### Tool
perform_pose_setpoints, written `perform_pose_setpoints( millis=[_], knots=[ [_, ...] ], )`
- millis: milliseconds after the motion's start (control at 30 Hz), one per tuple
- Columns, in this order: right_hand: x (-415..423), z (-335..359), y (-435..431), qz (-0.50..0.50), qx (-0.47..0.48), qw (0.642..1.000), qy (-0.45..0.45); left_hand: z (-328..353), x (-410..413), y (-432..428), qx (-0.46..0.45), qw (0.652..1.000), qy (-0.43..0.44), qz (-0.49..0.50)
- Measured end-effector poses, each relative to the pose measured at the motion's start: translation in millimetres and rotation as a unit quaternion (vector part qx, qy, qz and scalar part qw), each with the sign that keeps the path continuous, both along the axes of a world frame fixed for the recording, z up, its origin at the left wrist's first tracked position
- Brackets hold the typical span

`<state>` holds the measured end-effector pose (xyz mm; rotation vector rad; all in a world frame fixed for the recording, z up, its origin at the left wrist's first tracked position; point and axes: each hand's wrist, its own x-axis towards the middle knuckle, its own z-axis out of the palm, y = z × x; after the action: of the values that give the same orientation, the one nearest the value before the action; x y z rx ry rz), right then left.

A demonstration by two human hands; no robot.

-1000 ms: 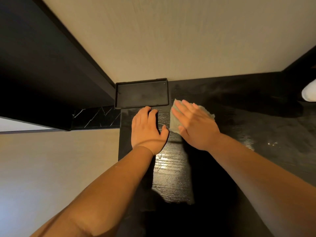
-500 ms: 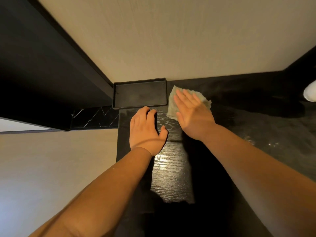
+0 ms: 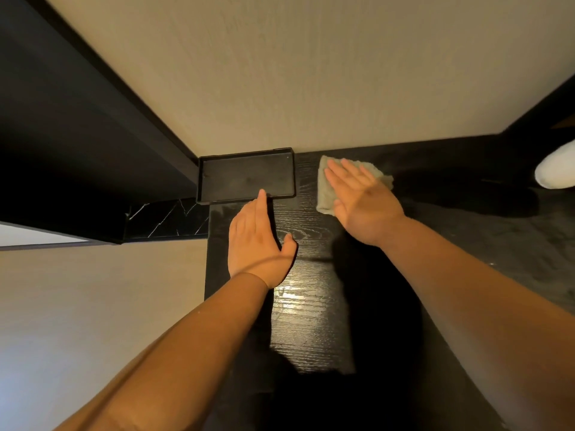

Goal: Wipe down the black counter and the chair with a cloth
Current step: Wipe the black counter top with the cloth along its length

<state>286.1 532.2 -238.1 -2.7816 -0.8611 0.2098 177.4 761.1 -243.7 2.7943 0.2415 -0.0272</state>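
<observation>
From the head camera I look down on the black counter (image 3: 311, 321), its wood grain catching a bright glare in the middle of the frame, just below my left wrist. My left hand (image 3: 258, 244) lies flat on that surface at centre-left, fingers straight and close together, thumb out to the side, holding nothing. Its longest fingertip reaches the near rim of a shallow black tray (image 3: 245, 178), which sits against the beige wall (image 3: 311, 73) just above the hand.

Right of centre, my right hand (image 3: 364, 200) presses palm-down on the cloth (image 3: 325, 194), fingers straight and slightly fanned, not curled round it. The cloth is a pale greenish rag lying flat on the counter close to the wall, just right of the tray but apart from it. Its left edge and its far right corner show from under the hand.

In the upper left a dark beam (image 3: 77, 119) runs diagonally toward the tray, and a black strip with white veining (image 3: 168, 219) sits below it. At the right edge a white rounded object (image 3: 557, 169) is cut off by the frame; I cannot tell what it is.
</observation>
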Motion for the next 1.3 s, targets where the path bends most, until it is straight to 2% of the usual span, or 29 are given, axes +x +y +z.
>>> perform_pose_setpoints(
  millis=[100,200,267,367,433,633,767,833,900,967,1033,1200,1300],
  knots=[
    [12.8,6.3,-16.9,-0.085,-0.037,0.996,0.013,-2.0,1.1,1.4,0.027,1.000,0.005,-0.010],
    [14.0,9.0,1.6,-0.152,-0.045,0.987,0.024,-4.2,2.2,1.9,0.040,0.999,0.015,-0.017],
    [3.1,6.0,20.9,-0.109,-0.029,0.993,0.020,-3.6,2.2,1.1,0.041,0.999,0.015,-0.018],
    [-14.9,5.1,36.4,0.008,-0.022,0.999,0.047,-1.9,2.8,0.4,0.042,0.999,0.015,-0.021],
    [-11.1,6.6,26.9,0.028,-0.013,0.998,0.051,-1.3,2.8,0.3,0.043,0.999,0.016,-0.020],
    [0.8,-0.5,-42.7,-0.109,-0.053,0.993,0.001,-2.3,3.6,3.1,0.052,0.997,0.013,-0.047],
    [-4.7,3.3,-17.8,-0.177,-0.062,0.982,0.006,-2.0,2.7,2.7,0.063,0.996,0.017,-0.054],
    [-10.8,6.8,7.9,-0.152,-0.068,0.986,0.004,-1.1,2.4,2.6,0.069,0.996,0.019,-0.058],
    [-24.8,5.2,27.5,-0.070,-0.043,0.997,0.002,-0.4,2.3,2.1,0.075,0.995,0.020,-0.062],
    [-31.9,0.6,27.7,-0.006,-0.005,1.000,0.006,-1.1,1.9,2.5,0.076,0.995,0.017,-0.064],
    [-23.2,2.7,10.8,0.004,-0.021,1.000,0.001,-2.0,2.4,3.0,0.073,0.995,0.013,-0.065],
    [-0.8,-0.5,-48.3,-0.134,-0.055,0.989,0.001,-3.9,2.1,2.9,0.066,0.996,0.010,-0.060],
    [-5.4,4.8,-21.1,-0.194,-0.065,0.979,0.015,-3.8,2.3,2.9,0.063,0.996,0.008,-0.056]
  ],
)
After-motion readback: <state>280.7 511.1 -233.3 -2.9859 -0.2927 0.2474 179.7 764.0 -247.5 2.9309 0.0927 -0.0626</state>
